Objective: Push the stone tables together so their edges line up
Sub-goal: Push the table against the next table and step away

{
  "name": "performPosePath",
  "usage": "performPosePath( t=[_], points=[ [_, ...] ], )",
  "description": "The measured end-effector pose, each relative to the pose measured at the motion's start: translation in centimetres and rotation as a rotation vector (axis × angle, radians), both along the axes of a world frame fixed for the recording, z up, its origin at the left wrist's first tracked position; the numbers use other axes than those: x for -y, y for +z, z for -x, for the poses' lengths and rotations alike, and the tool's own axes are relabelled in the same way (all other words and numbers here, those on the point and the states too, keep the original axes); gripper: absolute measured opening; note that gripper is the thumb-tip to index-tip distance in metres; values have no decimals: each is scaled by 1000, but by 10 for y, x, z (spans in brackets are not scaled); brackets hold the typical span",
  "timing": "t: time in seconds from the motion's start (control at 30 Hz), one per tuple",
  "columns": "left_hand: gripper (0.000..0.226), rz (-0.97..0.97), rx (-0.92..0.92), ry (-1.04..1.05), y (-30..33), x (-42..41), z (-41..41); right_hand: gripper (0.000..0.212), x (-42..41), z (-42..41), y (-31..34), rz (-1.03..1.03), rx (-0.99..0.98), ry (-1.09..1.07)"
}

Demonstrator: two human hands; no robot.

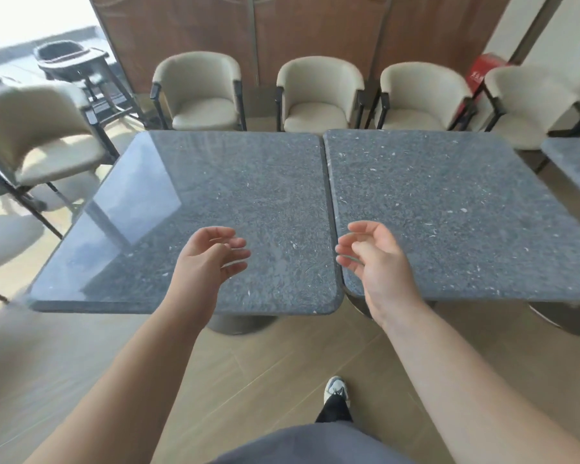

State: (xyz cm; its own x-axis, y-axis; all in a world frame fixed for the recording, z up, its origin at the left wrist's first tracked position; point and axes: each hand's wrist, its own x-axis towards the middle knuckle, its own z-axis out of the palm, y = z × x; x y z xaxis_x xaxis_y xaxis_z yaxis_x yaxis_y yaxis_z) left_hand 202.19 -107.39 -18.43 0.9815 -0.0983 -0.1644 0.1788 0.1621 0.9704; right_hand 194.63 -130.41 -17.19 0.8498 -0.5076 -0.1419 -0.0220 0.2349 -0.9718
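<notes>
Two grey speckled stone tables stand side by side, the left table (221,195) and the right table (449,202), with only a thin dark seam between them. The left table's near edge sits a little closer to me than the right one's. My left hand (208,259) hovers over the left table's near part, fingers loosely curled, holding nothing. Above the right table's near left corner my right hand (372,259) floats the same way, palm turned inward, empty.
Several cream armchairs (318,95) line the far side by a wooden wall. Another armchair (37,135) stands at the left, and a dark high chair (77,65) behind it. A third stone table (576,162) shows at the right edge. My shoe (336,390) is on the wood floor.
</notes>
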Motion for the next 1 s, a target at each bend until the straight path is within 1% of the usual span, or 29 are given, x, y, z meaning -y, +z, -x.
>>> performPosePath(
  t=[0.23, 0.4, 0.5, 0.6, 0.7, 0.9, 1.0],
  points=[
    [31, 2, 58, 63, 11, -74, 36, 34, -71, 29, 15, 36, 4, 73],
    [31, 5, 115, 101, 17, -117, 36, 33, -107, 16, 22, 45, 20, 108],
    [30, 0, 117, 148, 16, -143, 27, 32, -130, -4, 20, 66, 14, 145],
    [34, -10, 85, 206, 11, -173, 11, 31, -159, -35, 12, 64, -3, 206],
    [30, -14, 63, 264, 10, -207, -15, 32, -193, -79, 3, 55, -5, 277],
    [34, -56, 40, 427, 14, -293, -91, 32, -274, -196, -7, 26, 21, 439],
    [34, -78, 18, 525, 17, -337, -122, 29, -323, -253, -9, 9, 10, 537]
  ],
)
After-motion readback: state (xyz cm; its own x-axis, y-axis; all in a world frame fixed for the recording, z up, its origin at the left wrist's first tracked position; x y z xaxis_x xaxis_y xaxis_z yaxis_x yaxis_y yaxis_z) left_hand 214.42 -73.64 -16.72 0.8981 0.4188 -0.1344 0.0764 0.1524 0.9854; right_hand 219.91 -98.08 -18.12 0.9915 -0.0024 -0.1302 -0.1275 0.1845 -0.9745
